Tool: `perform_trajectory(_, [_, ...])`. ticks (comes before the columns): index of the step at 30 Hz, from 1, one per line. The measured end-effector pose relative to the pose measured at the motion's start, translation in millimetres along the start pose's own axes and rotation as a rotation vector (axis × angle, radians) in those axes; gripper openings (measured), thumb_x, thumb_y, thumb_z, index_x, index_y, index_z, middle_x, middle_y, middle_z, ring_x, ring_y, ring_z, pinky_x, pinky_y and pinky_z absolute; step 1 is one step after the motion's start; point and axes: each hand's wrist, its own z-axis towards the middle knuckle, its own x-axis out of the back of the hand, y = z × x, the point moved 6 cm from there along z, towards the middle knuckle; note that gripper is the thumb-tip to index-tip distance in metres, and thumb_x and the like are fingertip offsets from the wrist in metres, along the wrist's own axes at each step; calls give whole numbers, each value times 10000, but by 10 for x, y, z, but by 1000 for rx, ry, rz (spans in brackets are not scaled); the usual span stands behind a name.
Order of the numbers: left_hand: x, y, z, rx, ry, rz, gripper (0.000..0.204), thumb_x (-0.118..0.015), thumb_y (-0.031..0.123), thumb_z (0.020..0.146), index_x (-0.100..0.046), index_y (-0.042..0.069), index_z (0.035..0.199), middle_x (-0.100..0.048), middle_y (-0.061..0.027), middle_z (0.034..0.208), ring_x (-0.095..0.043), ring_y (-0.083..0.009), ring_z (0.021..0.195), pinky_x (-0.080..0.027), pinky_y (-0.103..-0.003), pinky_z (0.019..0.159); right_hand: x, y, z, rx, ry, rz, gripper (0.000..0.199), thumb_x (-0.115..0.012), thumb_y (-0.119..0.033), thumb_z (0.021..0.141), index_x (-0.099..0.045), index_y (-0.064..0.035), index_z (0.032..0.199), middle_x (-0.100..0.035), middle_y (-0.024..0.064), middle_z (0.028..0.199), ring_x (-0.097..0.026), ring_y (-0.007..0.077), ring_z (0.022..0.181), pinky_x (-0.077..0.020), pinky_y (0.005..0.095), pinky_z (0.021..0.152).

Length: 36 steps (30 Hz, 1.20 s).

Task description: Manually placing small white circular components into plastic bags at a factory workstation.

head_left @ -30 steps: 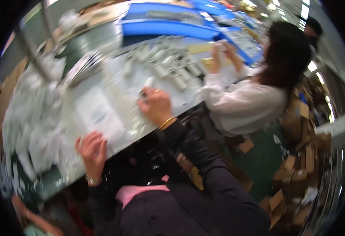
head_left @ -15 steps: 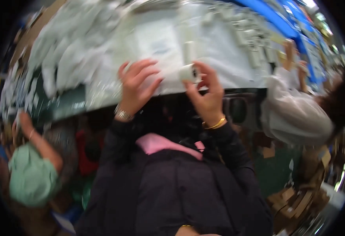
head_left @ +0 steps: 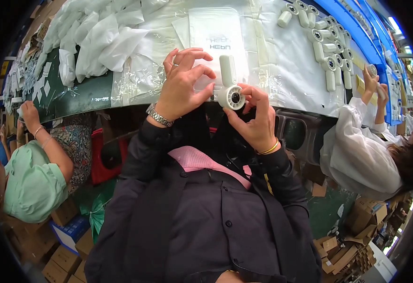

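Observation:
A white handheld mini fan [head_left: 228, 70] is pinched by its round head between the thumb and fingers of my right hand [head_left: 256, 113], at the table's near edge. Its slotted ring faces me and its handle points away over the table. Just left of it, my left hand [head_left: 185, 85] is empty, fingers curved and apart. Beyond both hands lies a flat white printed pouch [head_left: 216, 23], partly covered by the fan and my left fingers.
Several more mini fans [head_left: 330, 63] lie at the right, beside a blue rack [head_left: 343, 23]. White wrapped packets [head_left: 107, 40] are heaped at the left. A person in white [head_left: 357, 146] works at the right, another in green [head_left: 34, 188] at the left. Cardboard boxes [head_left: 367, 212] stand behind.
My right hand has turned the fan so that its ring faces me more. My left hand has moved right, closer to the fan. The view has shifted and sharpened.

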Motion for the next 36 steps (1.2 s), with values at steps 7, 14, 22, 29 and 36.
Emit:
perform_trajectory(7, [-43, -69, 8, 16, 7, -20, 99, -797, 176, 865, -752, 150, 949, -668, -20, 1321, -518, -277, 1455, -189, -531, 1275, 48, -11, 7, 169, -70, -85, 610, -918, -62, 805, -533, -51, 1278, -752, 171, 1285, -652, 141, 758, -548, 281, 700])
perform_trajectory(14, [-1, 43, 40, -2, -7, 2, 97, -794, 192, 881, -761, 121, 937, -692, -16, 1275, -493, -298, 1470, -198, -521, 1275, 41, 125, -55, 66, -29, -11, 610, -920, -60, 777, -541, -53, 1256, -752, 185, 1275, -649, 181, 738, -559, 297, 716])
perform_trajectory(22, [-31, -104, 9, 75, 56, -68, 94, -796, 169, 894, -763, 89, 932, -708, -27, 1249, -507, -318, 1436, -319, -503, 1218, 60, 39, -30, 195, -83, -67, 601, -914, -56, 749, -554, -48, 1230, -766, 184, 1230, -687, 216, 798, -574, 313, 742])
perform_trajectory(29, [-39, -202, -6, 109, 161, -152, 94, -806, 178, 924, -784, 91, 950, -727, -17, 1195, -534, -302, 1389, -368, -467, 1162, 109, -65, 56, 279, -175, -56, 548, -889, -41, 696, -620, -60, 1173, -774, 171, 1198, -759, 286, 930, -587, 334, 772])
perform_trajectory(36, [-4, -142, -3, 89, 218, -150, 98, -815, 190, 922, -794, 101, 956, -725, -7, 1206, -527, -300, 1391, -358, -461, 1147, 124, -152, 128, 227, -224, -149, 507, -877, -71, 719, -649, -64, 1171, -778, 148, 1193, -774, 325, 1030, -593, 369, 847])
